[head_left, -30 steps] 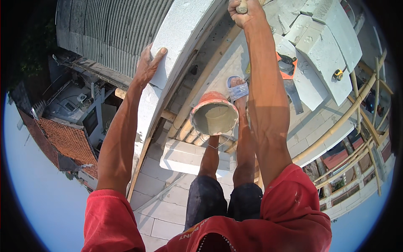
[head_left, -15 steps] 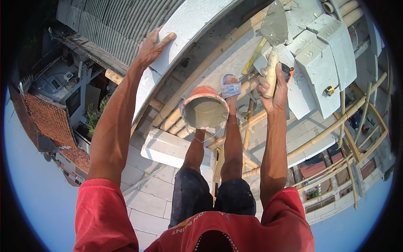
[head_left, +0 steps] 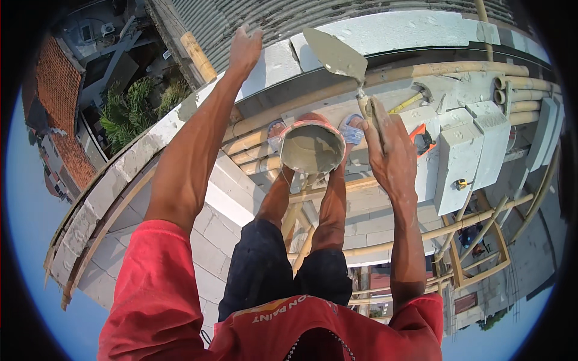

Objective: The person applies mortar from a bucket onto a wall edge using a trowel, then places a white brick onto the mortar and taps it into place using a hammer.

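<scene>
My right hand grips the wooden handle of a trowel, and the pointed grey blade extends up and left in front of the wall. The row of pale blocks forms the wall's top. Near its left stretch, my left hand is raised with its fingers apart and holds nothing; whether it touches the block edge I cannot tell. An orange bucket of wet grey mortar stands between my sandalled feet, below the trowel.
Bamboo poles run along the platform. To the right lie a yellow-handled hammer, an orange-and-black object and stacked pale blocks with a tape measure. A corrugated roof lies beyond the wall.
The trowel has moved left, away from the stacked blocks to the wall, and its blade has swung leftward. My left hand has lifted from its grip on the block's edge. The view has turned.
</scene>
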Tool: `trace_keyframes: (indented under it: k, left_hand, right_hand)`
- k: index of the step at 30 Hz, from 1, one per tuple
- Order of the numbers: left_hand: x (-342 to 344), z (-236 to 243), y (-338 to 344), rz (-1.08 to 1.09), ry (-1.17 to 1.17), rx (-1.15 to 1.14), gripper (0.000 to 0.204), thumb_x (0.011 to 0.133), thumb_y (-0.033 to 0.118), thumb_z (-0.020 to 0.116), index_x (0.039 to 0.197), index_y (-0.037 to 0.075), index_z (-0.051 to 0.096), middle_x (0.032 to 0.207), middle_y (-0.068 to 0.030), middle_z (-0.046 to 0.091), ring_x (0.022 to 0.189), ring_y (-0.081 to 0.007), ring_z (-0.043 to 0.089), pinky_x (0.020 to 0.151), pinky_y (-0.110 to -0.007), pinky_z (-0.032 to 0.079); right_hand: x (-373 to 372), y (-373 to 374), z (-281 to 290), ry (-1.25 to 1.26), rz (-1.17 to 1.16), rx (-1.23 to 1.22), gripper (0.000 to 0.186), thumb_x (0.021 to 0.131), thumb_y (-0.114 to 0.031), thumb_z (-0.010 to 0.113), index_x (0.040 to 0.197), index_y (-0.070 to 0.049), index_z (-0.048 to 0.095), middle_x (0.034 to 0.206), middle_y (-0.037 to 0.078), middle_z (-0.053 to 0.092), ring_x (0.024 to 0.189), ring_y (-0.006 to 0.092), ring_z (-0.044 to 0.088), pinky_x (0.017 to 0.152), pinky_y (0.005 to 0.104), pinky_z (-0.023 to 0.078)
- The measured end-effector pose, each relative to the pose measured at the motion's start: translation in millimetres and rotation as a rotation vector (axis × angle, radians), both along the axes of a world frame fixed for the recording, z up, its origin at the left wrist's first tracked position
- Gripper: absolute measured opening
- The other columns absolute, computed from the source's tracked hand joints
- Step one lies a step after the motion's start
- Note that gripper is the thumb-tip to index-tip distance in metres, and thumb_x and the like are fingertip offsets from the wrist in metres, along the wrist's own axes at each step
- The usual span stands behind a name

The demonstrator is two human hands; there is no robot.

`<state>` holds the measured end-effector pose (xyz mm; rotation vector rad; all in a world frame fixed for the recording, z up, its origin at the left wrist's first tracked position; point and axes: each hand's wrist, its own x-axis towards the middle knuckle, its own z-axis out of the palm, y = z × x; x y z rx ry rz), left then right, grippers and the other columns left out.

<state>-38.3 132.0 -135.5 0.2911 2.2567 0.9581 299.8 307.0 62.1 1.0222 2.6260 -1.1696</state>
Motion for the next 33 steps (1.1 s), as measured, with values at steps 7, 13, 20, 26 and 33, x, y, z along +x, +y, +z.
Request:
trace_keyframes:
  k: [7,13,20,26,33]
  left_hand:
    - [24,52,-64,-0.435,0.006,-0.877,0.109,0.086,0.072,0.059,0.157,-0.002,0.022,0.161,-0.0352,0.014,0.151,-0.0482,0.011,0.121,-0.06,0.008]
    - [34,49,-64,-0.405,-0.072,-0.848,0.107,0.089,0.061,0.064,0.159,-0.001,0.012,0.161,-0.0354,0.007,0.152,-0.0481,0.003,0.122,-0.057,0.007]
    - [39,43,-47,-0.3,-0.153,-0.757,0.106,0.091,0.052,0.066,0.16,0.002,0.004,0.163,-0.0326,-0.006,0.151,-0.0483,-0.011,0.123,-0.055,0.008]
    - [40,43,-61,-0.296,-0.14,-0.778,0.105,0.092,0.052,0.066,0.16,0.003,0.003,0.163,-0.0312,-0.008,0.151,-0.0478,-0.014,0.123,-0.055,0.008]
    - [40,39,-60,-0.379,-0.08,-0.82,0.104,0.094,0.058,0.058,0.159,-0.002,0.004,0.161,-0.0375,0.0,0.149,-0.0552,-0.004,0.122,-0.057,0.009]
  right_hand:
    - [-51,-4,-17,-0.335,0.287,0.281,0.054,0.094,-0.022,0.058,0.147,-0.015,0.046,0.105,0.019,0.061,0.07,0.0416,0.068,0.059,0.0515,0.056]
    - [-107,6,-72,-0.387,0.356,0.376,0.051,0.097,-0.024,0.054,0.147,-0.017,0.042,0.115,0.025,0.062,0.084,0.046,0.068,0.07,0.0548,0.057]
    - [-122,63,-63,-0.112,0.2,0.261,0.046,0.1,-0.04,0.053,0.133,-0.007,0.056,0.096,0.03,0.065,0.093,0.049,0.066,0.078,0.0551,0.052]
    - [-121,86,67,-0.31,-0.363,-0.732,0.046,0.098,-0.035,0.065,0.125,0.001,0.059,0.083,0.004,0.06,0.058,0.007,0.058,0.046,0.0207,0.047]
    - [-127,120,45,-0.519,-0.401,-0.856,0.035,0.103,-0.032,0.054,0.119,0.0,0.054,0.081,0.007,0.062,0.05,0.0046,0.05,0.038,0.019,0.043]
